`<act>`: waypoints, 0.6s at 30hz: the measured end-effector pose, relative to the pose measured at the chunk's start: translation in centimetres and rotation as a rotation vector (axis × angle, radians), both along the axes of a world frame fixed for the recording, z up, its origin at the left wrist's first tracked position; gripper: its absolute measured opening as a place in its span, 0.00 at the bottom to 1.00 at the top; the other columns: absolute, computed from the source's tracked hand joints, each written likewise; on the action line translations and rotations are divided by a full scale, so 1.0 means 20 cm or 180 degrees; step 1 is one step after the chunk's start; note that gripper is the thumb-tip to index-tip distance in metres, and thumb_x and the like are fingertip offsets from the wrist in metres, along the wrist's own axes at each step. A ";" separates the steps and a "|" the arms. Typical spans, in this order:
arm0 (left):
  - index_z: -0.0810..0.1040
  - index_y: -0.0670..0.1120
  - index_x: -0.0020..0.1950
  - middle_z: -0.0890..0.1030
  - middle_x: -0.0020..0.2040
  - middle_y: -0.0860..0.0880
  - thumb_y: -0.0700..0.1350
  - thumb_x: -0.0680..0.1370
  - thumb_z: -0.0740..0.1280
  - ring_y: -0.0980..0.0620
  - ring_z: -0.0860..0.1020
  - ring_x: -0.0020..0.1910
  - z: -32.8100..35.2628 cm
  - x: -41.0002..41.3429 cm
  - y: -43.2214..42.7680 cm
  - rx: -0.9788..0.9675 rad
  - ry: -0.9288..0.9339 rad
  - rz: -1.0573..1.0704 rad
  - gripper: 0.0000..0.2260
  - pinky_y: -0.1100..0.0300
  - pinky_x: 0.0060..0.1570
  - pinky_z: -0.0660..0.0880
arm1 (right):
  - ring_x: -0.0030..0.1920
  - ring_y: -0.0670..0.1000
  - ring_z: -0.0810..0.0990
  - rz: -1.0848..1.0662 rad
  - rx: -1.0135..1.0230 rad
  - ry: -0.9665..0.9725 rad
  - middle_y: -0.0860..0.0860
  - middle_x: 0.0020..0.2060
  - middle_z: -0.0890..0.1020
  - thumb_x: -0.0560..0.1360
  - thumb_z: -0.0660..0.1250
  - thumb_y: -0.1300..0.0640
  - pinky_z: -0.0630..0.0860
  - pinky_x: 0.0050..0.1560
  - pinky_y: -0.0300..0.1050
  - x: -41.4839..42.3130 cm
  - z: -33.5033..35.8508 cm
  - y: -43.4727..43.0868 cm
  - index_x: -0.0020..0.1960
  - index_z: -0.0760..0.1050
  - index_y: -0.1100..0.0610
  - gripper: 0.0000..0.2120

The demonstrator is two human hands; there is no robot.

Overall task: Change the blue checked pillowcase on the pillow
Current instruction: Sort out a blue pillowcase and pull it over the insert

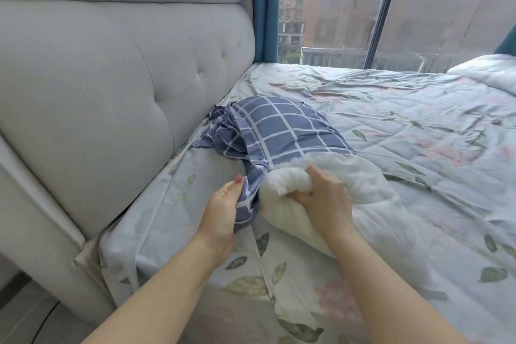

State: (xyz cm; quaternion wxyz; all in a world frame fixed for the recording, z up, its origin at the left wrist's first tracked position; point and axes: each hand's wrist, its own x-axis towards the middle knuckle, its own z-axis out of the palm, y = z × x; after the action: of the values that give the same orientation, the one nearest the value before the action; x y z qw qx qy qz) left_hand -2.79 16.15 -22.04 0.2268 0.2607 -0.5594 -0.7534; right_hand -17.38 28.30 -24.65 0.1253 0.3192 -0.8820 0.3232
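Left hand (223,204) pinches pillowcase (282,126) hem; right hand (321,193) fists pillow (282,204) corner beside it. Near pillow end bared, rest still covered; likely mid-removal.

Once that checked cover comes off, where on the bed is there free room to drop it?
Free: the flowered sheet between the blue checked pillowcase and the window. Crowded: the strip by the headboard, where the left hand and right hand grip pillowcase and white pillow.
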 end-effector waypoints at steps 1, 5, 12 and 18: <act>0.85 0.48 0.47 0.82 0.44 0.45 0.52 0.82 0.60 0.47 0.78 0.43 0.03 0.04 0.03 0.0064 0.0021 0.0015 0.16 0.53 0.50 0.76 | 0.41 0.56 0.74 -0.0034 -0.0092 -0.0116 0.50 0.39 0.76 0.70 0.72 0.43 0.67 0.38 0.49 -0.02 0.01 -0.01 0.44 0.67 0.52 0.18; 0.87 0.49 0.43 0.84 0.43 0.46 0.51 0.80 0.62 0.47 0.79 0.45 0.10 0.22 0.16 0.0233 0.0044 -0.0042 0.15 0.51 0.53 0.74 | 0.43 0.57 0.75 -0.0168 -0.0420 -0.0573 0.49 0.36 0.75 0.72 0.70 0.51 0.65 0.40 0.50 -0.07 0.04 -0.07 0.42 0.68 0.52 0.11; 0.84 0.41 0.50 0.83 0.49 0.45 0.54 0.76 0.64 0.42 0.79 0.49 0.05 0.35 0.12 0.0226 0.0041 0.0155 0.18 0.49 0.52 0.79 | 0.47 0.59 0.77 -0.0110 -0.0533 -0.0799 0.47 0.34 0.71 0.71 0.72 0.46 0.66 0.40 0.50 -0.02 0.07 -0.23 0.43 0.71 0.56 0.15; 0.75 0.43 0.43 0.76 0.43 0.41 0.52 0.84 0.57 0.48 0.78 0.40 0.03 0.29 -0.11 -0.1924 0.0083 0.1319 0.16 0.54 0.44 0.78 | 0.32 0.48 0.68 0.0871 -0.0655 -0.0719 0.45 0.29 0.69 0.63 0.72 0.32 0.70 0.38 0.52 0.12 0.07 -0.17 0.35 0.64 0.54 0.28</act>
State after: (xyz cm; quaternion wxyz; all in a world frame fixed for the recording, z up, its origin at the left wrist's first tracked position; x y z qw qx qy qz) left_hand 3.03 14.03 -21.53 0.4486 0.2801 -0.6892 -0.4953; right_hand -14.97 24.81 -23.34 0.0125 0.3833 -0.8012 0.4593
